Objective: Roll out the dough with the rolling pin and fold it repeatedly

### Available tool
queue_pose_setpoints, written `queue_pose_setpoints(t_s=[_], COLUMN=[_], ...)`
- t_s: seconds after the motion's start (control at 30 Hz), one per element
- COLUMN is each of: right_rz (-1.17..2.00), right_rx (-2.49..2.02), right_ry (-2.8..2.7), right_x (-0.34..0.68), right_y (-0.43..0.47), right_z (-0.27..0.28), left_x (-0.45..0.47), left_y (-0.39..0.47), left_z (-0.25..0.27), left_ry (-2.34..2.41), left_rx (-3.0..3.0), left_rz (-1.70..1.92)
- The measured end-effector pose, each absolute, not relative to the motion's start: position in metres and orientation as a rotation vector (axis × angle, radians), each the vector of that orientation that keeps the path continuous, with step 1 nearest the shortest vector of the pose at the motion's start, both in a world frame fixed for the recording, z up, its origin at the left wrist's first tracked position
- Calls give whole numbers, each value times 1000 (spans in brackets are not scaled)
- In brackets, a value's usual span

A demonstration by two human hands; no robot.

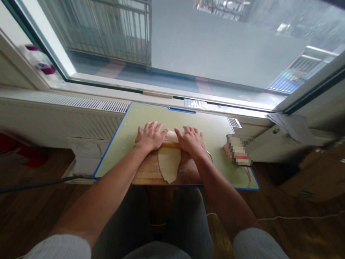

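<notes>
My left hand [151, 135] lies palm down at the left end of a wooden rolling pin [171, 144], its fingers spread forward. Over the right end of the pin rests my right hand [191, 140], also flat with outstretched fingers. Only the middle of the pin shows between the hands; its ends are hidden beneath them. A sheet of pale dough [168, 164] runs under the pin, tapering to a point on the near side. Beneath the dough is a wooden board [146, 170].
The wooden board sits on a pale green cutting mat [115, 148] with a blue rim. A pixelated item [238, 150] lies at the mat's right. Beyond are a window and a vented sill [102, 105]. Papers [292, 126] lie to the right, a red fire extinguisher [13, 148] to the left.
</notes>
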State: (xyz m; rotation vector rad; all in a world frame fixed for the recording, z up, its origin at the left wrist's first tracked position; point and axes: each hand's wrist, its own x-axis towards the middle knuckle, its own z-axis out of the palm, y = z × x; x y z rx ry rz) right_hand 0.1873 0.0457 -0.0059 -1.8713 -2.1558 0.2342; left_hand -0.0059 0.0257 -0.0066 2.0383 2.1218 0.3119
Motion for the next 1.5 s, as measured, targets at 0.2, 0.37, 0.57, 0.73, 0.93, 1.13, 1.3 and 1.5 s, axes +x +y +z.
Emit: queue_pose_setpoints(t_s=[0.2,0.37,0.57,0.73,0.93,1.13,1.3,1.5], right_rz=[140,37,11,69,42,-12,-35,-60], right_rx=[-1923,-1879,-1640,-1564,-1641,-1754,-1852,-1862], right_ry=[-2183,-2186,-2217,-2213,-2087,-1856,-1752,-1699], right_x=[186,189,207,222,243,258,260,264], right_y=[14,-27,-80,-91,-88,-83,-79,-79], right_z=[-6,-12,-28,-31,-35,-39,-38,-45], left_x=[-3,1,-6,-17,-22,-2,8,8], left_y=[-2,-45,-98,-100,-61,10,48,66], left_z=[-13,-17,-26,-24,-15,-9,-8,-13], left_ry=[2149,2139,2024,1890,1962,2080,1922,1672], left_rx=[2121,2175,2260,2290,2125,1900,1836,1530], left_rz=[423,542,618,649,851,501,458,723])
